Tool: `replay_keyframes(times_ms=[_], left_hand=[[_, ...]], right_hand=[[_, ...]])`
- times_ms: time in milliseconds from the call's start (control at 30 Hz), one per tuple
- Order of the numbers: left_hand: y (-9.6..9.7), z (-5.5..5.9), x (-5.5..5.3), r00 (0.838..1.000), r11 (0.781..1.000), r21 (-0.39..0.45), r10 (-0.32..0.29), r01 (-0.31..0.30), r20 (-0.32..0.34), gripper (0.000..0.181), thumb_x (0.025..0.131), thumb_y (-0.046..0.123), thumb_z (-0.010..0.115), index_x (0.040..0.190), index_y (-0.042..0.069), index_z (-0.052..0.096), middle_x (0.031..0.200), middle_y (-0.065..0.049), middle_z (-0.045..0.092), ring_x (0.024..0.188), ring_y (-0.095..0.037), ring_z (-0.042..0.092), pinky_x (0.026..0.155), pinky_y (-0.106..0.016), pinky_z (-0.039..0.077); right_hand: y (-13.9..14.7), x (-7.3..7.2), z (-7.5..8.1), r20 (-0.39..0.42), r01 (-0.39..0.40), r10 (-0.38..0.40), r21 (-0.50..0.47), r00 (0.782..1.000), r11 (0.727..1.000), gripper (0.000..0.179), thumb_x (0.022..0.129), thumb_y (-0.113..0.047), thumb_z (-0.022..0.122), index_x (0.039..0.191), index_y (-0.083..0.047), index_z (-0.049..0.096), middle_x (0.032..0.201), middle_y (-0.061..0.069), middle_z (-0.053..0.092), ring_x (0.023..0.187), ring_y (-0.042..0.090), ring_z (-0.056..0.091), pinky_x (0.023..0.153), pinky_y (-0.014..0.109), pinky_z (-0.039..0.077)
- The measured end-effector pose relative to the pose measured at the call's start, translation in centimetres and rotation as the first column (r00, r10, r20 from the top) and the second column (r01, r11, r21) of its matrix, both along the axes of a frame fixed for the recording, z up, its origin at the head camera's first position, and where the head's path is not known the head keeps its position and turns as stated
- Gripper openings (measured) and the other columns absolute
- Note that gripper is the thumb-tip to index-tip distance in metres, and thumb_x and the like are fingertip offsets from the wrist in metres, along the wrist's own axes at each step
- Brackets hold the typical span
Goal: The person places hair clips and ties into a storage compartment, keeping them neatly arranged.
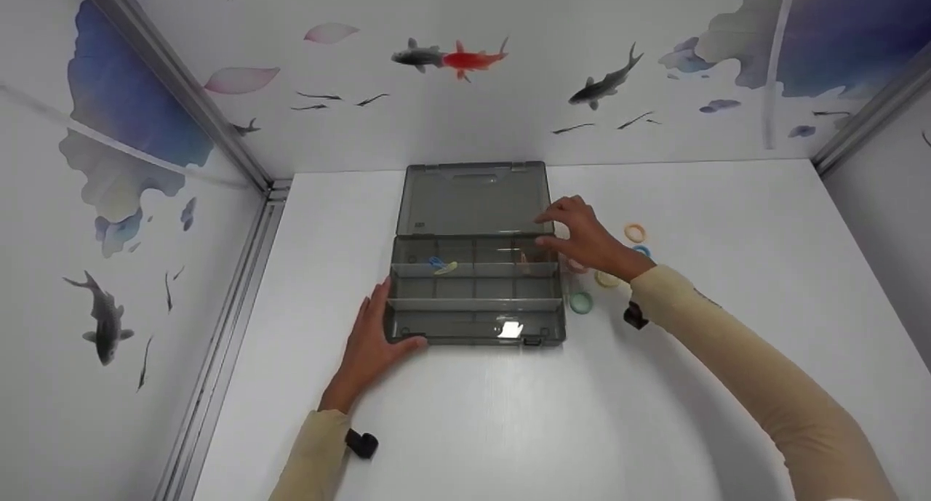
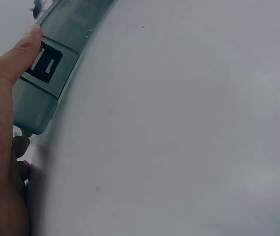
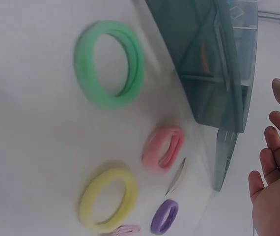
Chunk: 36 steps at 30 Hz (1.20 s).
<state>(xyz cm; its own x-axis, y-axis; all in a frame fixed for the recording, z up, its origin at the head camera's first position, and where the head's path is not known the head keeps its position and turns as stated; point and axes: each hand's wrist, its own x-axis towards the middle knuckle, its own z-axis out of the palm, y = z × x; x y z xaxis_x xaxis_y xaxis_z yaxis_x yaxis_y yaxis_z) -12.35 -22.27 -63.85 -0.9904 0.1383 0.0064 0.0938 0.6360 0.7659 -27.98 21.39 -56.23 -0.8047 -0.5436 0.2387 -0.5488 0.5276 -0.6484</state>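
Observation:
A grey see-through compartment box (image 1: 476, 286) lies on the table with its lid (image 1: 476, 199) folded back. My left hand (image 1: 371, 345) holds its front left corner, thumb along the front wall near the dark latch (image 2: 44, 63) and fingers along the side. Over the back right compartment hovers my right hand (image 1: 582, 235), its fingers loosely bent with nothing visible between them. In the back row lie a blue clip-like piece (image 1: 436, 262) and a yellow one (image 1: 446, 268). An orange piece (image 3: 205, 58) shows through the box's right wall.
Right of the box lie several hair ties: green (image 3: 85, 64), yellow (image 3: 87, 201), pink (image 3: 152, 151), purple (image 3: 158, 216) and orange (image 1: 627, 232). A thin pale clip-like piece (image 3: 177, 178) is near the pink one. A patterned back wall (image 1: 480, 123) stands behind the lid.

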Motion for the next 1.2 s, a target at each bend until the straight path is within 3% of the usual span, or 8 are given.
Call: replay_keyframes(times_ms=[400, 700, 967, 1200], left_hand=[[0.1, 0.0, -0.1, 1.0, 1.0, -0.014, 0.011, -0.011, 0.018, 0.125, 0.085, 0.066, 0.09, 0.179, 0.035, 0.012, 0.185, -0.007, 0.016, 0.168, -0.047, 0.01, 0.127, -0.078, 0.019], [0.0, 0.1, -0.2, 1.0, 1.0, -0.012, 0.008, -0.008, 0.019, 0.126, 0.085, 0.068, 0.088, 0.179, 0.036, 0.011, 0.185, -0.007, 0.015, 0.169, -0.046, 0.009, 0.127, -0.076, 0.02], [0.1, 0.1, 0.0, 1.0, 1.0, -0.016, 0.01, -0.01, 0.011, 0.126, 0.085, 0.066, 0.089, 0.179, 0.033, 0.012, 0.185, -0.008, 0.017, 0.168, -0.047, 0.011, 0.128, -0.076, 0.02], [0.2, 0.1, 0.2, 0.999, 1.0, 0.001, 0.02, -0.02, 0.031, 0.124, 0.085, 0.068, 0.088, 0.178, 0.038, 0.012, 0.185, -0.009, 0.014, 0.169, -0.046, 0.009, 0.127, -0.077, 0.019]], right_hand=[[4.4, 1.9, -2.4, 0.046, 0.12, -0.118, -0.028, 0.992, 0.992, 0.035, 0.099, -0.013, 0.085, 0.126, 0.006, 0.076, 0.126, 0.025, 0.064, 0.115, 0.039, 0.049, 0.1, 0.054, 0.037], [5.7, 3.3, -4.6, 0.045, 0.199, -0.199, 0.013, 0.979, 0.98, 0.036, 0.096, -0.019, 0.09, 0.121, 0.004, 0.079, 0.129, 0.026, 0.064, 0.121, 0.042, 0.051, 0.106, 0.057, 0.035], [5.9, 4.2, -5.6, -0.018, 0.195, -0.194, 0.089, 0.981, 0.977, 0.032, 0.095, -0.017, 0.09, 0.118, 0.002, 0.079, 0.128, 0.026, 0.063, 0.126, 0.044, 0.049, 0.109, 0.061, 0.034], [6.1, 4.3, -6.1, -0.094, 0.196, -0.188, 0.083, 0.978, 0.977, 0.031, 0.094, -0.018, 0.091, 0.111, 0.004, 0.079, 0.12, 0.026, 0.067, 0.121, 0.046, 0.054, 0.106, 0.064, 0.035]])
